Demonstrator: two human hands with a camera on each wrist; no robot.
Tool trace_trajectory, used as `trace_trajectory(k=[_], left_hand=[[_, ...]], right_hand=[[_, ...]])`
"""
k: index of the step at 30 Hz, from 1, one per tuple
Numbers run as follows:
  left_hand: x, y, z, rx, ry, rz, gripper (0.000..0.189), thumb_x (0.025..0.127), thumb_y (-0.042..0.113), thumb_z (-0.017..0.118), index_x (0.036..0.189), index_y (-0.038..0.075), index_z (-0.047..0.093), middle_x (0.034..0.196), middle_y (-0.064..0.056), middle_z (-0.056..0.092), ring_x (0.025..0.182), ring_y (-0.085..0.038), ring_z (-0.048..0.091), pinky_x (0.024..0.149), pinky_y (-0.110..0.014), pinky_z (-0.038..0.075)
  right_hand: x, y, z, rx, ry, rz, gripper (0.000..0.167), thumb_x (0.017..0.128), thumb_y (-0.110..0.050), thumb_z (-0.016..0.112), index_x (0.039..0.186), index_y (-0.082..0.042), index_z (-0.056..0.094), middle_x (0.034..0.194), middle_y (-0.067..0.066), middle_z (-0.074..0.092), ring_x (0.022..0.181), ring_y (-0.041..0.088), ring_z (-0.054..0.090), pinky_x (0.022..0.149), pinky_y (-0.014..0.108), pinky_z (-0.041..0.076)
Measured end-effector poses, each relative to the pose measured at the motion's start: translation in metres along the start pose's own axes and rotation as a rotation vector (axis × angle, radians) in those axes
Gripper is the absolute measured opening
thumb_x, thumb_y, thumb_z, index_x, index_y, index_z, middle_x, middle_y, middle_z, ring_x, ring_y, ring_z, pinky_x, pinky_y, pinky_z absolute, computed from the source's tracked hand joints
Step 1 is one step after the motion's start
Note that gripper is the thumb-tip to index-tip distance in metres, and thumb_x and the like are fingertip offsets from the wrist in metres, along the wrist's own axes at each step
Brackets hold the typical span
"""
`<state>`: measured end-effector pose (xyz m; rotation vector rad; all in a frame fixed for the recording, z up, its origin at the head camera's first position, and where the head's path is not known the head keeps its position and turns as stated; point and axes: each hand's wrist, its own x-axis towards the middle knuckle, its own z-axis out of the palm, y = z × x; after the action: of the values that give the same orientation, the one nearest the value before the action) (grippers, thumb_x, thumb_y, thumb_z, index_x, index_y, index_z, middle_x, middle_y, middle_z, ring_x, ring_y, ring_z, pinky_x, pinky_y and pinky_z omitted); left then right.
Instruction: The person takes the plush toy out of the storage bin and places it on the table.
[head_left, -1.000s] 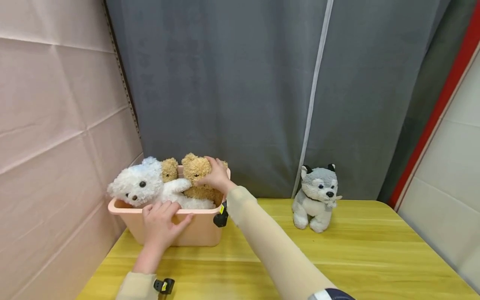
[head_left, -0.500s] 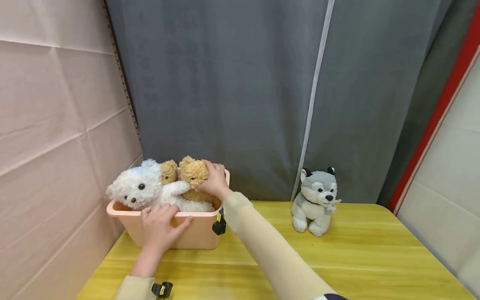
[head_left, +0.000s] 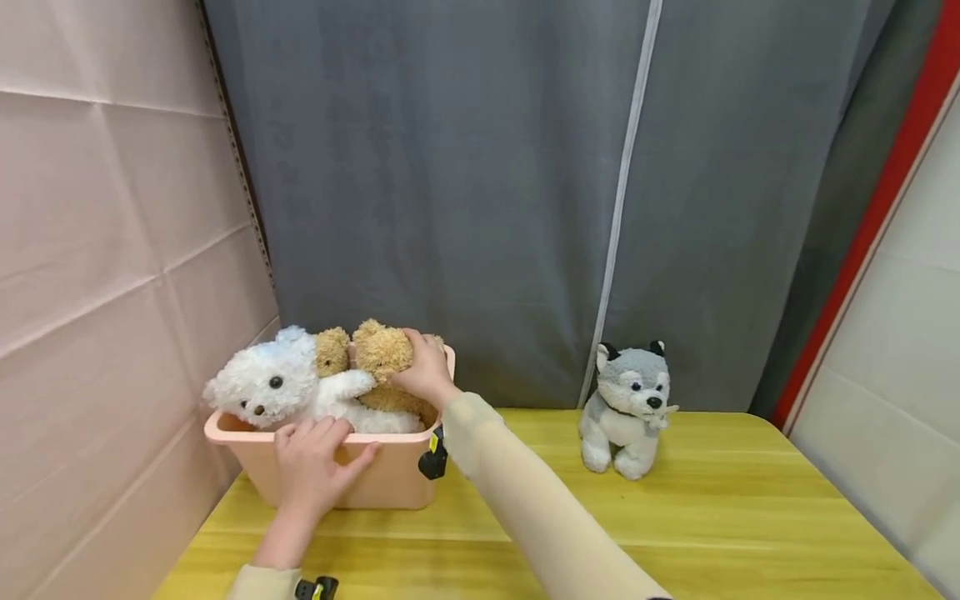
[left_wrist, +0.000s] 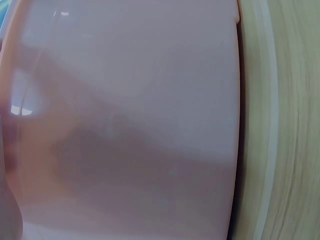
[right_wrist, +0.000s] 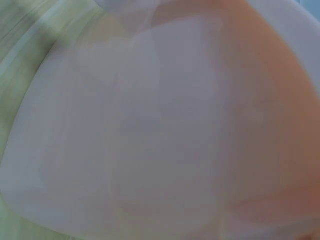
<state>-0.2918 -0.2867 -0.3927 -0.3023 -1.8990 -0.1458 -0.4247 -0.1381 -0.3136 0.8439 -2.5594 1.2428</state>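
A pink plastic bin point(head_left: 390, 475) stands at the left of the table, packed with plush toys. My left hand point(head_left: 309, 467) grips its front rim, fingers hooked over the edge and thumb spread along the outside. A fluffy white bear point(head_left: 273, 383) lies across the bin's front, its head over the left rim. My right hand point(head_left: 427, 371) holds a curly brown teddy bear point(head_left: 381, 354) at the bin's right end, thumb near its face. Behind the white bear peeks another brown bear point(head_left: 331, 352). Both wrist views show mostly bin wall point(left_wrist: 135, 100).
A grey and white husky plush point(head_left: 628, 408) sits upright on the yellow wood table point(head_left: 720, 517), well right of the bin. Pale pink cloth point(head_left: 97, 333) hangs close on the left. A grey curtain point(head_left: 450, 208) backs the table, and a white wall point(head_left: 885, 400) borders the right.
The head view has shifted, so the scene appears slightly lower. My left hand stays on the rim. My right hand keeps to the brown teddy bear, its position only slightly lower.
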Motion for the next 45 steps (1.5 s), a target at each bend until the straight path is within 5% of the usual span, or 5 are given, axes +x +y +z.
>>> trace_trajectory(k=[16,31,45], left_hand=[[0.003,0.001,-0.002,0.011,-0.043,-0.011,0.054,0.086,0.066,0.049,0.075,0.014,0.056,0.065,0.0,0.051,0.062,-0.024,0.043,0.072,-0.049,0.03],[0.006,0.0,-0.005,0.009,-0.072,-0.018,0.054,0.087,0.067,0.05,0.075,0.014,0.055,0.065,0.001,0.049,0.062,-0.024,0.044,0.073,-0.05,0.029],[0.006,0.003,-0.005,0.003,-0.105,-0.029,0.052,0.085,0.065,0.052,0.079,0.014,0.059,0.069,-0.001,0.055,0.065,-0.025,0.046,0.075,-0.05,0.03]], right_hand=[[0.002,0.0,-0.003,-0.087,0.044,-0.044,0.082,0.074,-0.028,0.082,0.146,-0.021,0.042,0.139,0.005,0.047,0.129,0.022,0.039,0.109,0.041,0.023],[0.0,-0.005,-0.009,-0.049,0.077,-0.088,0.075,0.078,-0.025,0.078,0.144,-0.021,0.044,0.136,0.004,0.048,0.129,0.023,0.037,0.104,0.042,0.031],[0.009,-0.014,-0.042,-0.088,0.034,-0.147,0.073,0.08,-0.025,0.076,0.145,-0.019,0.043,0.134,0.007,0.047,0.122,0.022,0.04,0.094,0.036,0.043]])
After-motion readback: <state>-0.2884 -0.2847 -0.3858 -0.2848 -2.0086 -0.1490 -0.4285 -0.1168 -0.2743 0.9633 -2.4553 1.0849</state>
